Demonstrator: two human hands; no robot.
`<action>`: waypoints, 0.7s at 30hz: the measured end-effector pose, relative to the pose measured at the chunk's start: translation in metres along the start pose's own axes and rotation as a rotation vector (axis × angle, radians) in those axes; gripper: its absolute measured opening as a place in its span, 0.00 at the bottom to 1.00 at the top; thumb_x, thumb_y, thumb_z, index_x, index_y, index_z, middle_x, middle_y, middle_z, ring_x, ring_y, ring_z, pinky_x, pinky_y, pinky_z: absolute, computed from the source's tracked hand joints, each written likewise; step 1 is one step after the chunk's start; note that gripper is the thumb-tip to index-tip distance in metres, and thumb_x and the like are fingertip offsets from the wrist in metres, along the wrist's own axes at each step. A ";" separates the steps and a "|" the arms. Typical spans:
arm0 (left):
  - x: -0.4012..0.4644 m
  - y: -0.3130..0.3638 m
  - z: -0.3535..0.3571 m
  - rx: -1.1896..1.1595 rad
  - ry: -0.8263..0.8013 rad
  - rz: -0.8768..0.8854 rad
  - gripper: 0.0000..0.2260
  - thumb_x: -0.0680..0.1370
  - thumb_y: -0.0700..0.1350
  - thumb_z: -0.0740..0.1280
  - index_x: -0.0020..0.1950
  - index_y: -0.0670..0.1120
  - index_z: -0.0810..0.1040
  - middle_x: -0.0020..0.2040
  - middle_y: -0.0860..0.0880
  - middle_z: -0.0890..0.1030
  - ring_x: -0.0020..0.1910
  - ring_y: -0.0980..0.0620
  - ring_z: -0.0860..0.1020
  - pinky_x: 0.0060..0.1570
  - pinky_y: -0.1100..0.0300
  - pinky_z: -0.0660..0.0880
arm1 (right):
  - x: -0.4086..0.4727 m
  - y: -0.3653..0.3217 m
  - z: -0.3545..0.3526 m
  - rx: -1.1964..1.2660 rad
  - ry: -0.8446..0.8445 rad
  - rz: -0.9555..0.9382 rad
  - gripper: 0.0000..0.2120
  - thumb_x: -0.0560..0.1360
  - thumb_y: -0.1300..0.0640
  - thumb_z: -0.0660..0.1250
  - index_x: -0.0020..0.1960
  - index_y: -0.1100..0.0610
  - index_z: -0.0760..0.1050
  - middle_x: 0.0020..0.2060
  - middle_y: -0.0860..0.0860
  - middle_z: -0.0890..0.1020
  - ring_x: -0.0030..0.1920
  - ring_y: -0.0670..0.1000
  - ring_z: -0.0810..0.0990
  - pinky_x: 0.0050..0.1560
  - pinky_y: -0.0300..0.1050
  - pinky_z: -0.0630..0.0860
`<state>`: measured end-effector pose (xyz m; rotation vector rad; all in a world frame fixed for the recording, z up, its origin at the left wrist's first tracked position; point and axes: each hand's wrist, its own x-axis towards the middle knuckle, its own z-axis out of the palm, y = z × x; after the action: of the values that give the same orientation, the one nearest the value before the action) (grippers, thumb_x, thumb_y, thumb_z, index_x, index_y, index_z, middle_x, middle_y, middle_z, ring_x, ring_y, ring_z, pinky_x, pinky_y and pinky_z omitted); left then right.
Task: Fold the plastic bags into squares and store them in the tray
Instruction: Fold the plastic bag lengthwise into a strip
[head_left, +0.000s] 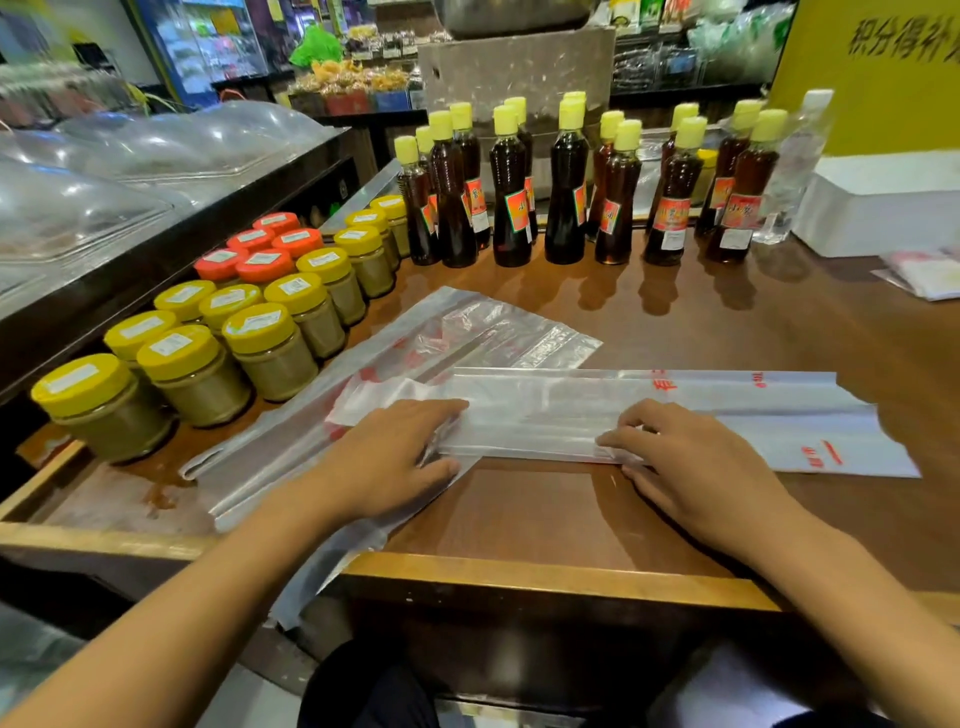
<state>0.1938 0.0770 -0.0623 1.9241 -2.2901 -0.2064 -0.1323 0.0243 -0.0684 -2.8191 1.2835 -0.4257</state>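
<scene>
- Your left hand (395, 457) lies palm down with straight fingers, flat on the left end of the folded plastic bag (550, 415); it presses the bag and grasps nothing.
- Your right hand (691, 462) sits at 3 o'clock from the left one, knuckles raised, its fingertips (610, 440) curled onto the near folded edge of the same bag and seeming to nip that edge.
- The bag you work on lies as a long strip across the middle of the wooden counter (519, 509), its right end with red print reaching out to 3 o'clock past your right hand.
- A second clear bag (467, 332) lies partly under the strip, running from 11 o'clock down to 7 o'clock, where its tail hangs over the counter's front edge.
- At 10 o'clock from your left hand stand jars with yellow lids (270, 353), and beyond them jars with orange lids (265, 254).
- At 12 o'clock a row of dark bottles with yellow caps (566, 182) lines the far side of the counter.
- At 2 o'clock sits a white box (883, 202), with a flat packet (924, 275) near it.
</scene>
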 end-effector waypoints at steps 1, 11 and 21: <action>0.000 -0.001 -0.001 -0.005 -0.035 -0.006 0.35 0.74 0.68 0.56 0.79 0.55 0.63 0.78 0.54 0.67 0.75 0.51 0.64 0.73 0.49 0.64 | -0.001 0.001 0.000 0.018 0.009 0.011 0.14 0.75 0.51 0.73 0.60 0.45 0.81 0.59 0.46 0.77 0.53 0.51 0.78 0.45 0.44 0.72; 0.011 0.006 0.000 0.048 -0.085 -0.009 0.30 0.78 0.71 0.51 0.76 0.58 0.65 0.80 0.56 0.60 0.80 0.50 0.55 0.75 0.47 0.56 | 0.001 -0.001 0.005 0.098 -0.052 0.026 0.13 0.77 0.40 0.64 0.59 0.43 0.74 0.60 0.40 0.73 0.59 0.45 0.71 0.59 0.44 0.70; 0.007 0.011 0.005 0.139 -0.154 -0.085 0.40 0.72 0.77 0.40 0.81 0.62 0.51 0.83 0.58 0.46 0.82 0.48 0.43 0.78 0.46 0.45 | 0.004 0.005 0.004 0.157 -0.097 0.053 0.19 0.78 0.40 0.65 0.67 0.43 0.74 0.70 0.41 0.69 0.70 0.45 0.65 0.71 0.46 0.61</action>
<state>0.1805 0.0717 -0.0646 2.1457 -2.3782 -0.2176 -0.1321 0.0175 -0.0723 -2.6365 1.2448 -0.3661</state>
